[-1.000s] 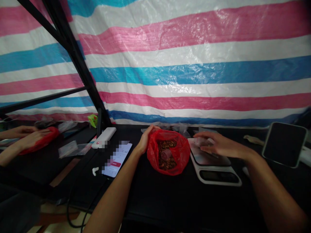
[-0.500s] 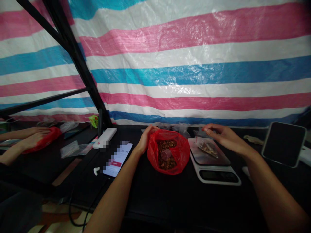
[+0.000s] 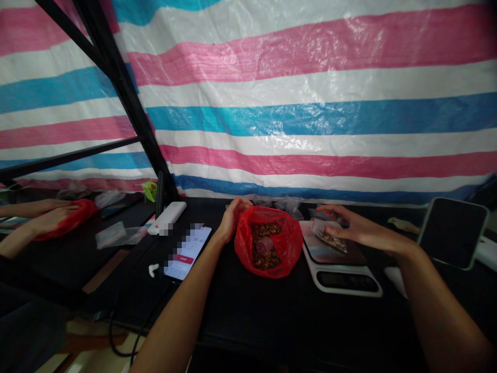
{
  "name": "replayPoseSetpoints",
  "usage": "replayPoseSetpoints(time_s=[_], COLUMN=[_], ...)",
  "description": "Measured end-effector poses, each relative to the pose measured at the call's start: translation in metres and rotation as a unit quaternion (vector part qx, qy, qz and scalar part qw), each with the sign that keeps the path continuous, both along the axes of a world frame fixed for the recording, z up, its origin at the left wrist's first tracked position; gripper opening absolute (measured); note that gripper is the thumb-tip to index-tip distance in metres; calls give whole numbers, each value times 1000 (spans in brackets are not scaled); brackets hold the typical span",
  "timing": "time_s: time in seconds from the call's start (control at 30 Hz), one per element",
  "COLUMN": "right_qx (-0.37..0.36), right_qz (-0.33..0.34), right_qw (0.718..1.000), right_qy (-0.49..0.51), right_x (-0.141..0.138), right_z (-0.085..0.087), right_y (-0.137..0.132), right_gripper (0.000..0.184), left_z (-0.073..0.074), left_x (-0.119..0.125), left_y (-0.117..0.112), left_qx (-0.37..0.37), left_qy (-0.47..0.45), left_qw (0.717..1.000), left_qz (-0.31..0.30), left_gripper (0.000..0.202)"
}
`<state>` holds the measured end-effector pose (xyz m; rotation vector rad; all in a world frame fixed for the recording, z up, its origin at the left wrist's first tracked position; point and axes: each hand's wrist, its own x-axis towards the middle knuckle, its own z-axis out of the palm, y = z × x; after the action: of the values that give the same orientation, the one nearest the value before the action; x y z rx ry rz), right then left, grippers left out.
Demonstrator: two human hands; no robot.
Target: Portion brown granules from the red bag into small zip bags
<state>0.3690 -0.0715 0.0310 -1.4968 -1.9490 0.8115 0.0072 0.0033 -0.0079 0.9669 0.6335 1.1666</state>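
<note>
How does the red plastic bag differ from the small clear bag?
The red plastic bag is bigger and open; the small clear bag is flatter. The red bag sits on the table, the clear one over the kitchen scale. The left hand holds the red bag, the right hand the clear one. Both hold brownish pieces.

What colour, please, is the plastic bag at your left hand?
The plastic bag is red, shown best in the head view.

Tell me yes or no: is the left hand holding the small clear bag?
No: the left hand grips the red plastic bag, while the right hand holds the small clear bag over the digital scale.
</note>
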Motion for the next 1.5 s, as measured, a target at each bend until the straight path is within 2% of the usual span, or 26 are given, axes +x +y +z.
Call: replayPoseSetpoints(time_s=[0.17,0.3,0.63,0.77,0.87,1.03,1.13,1.23,1.37,1.5], right_qx=[3,-8,-63,-45,2,121,192,264,255,224], right_qz=[-3,10,15,4,-17,-30,-39,-113,-94,-84], right_qw=[999,998,998,998,994,958,936,918,938,953], right_qy=[-52,-57,-12,34,104,259,291,274,216,185], right_x=[5,4,-5,-11,-25,-69,-102,-129,-147,-151], right_z=[-5,-3,-2,-3,-3,-5,-10,-20,-34,-38], right_y=[-2,-4,-5,-1,5,15,14,9,3,-2], right_gripper=[70,72,68,61,62,50,46,43,40,47], left_z=[-1,0,6,8,6,4,10,18,18,10], left_x=[0,0,1,10,14,13,14,18,30,40], left_y=[0,-1,-5,-14,-19,-20,-22,-26,-31,-30], left_qx=[0,-3,18,16,4,-6,47,138,214,237], left_qy=[7,10,3,10,61,83,100,118,168,198], left_qw=[1000,1000,1000,999,995,991,988,980,962,951], left_qz=[5,7,18,-26,-79,-106,-108,-81,-36,-2], left_gripper=[47,48,45,44,46,45,42,41,42,35])
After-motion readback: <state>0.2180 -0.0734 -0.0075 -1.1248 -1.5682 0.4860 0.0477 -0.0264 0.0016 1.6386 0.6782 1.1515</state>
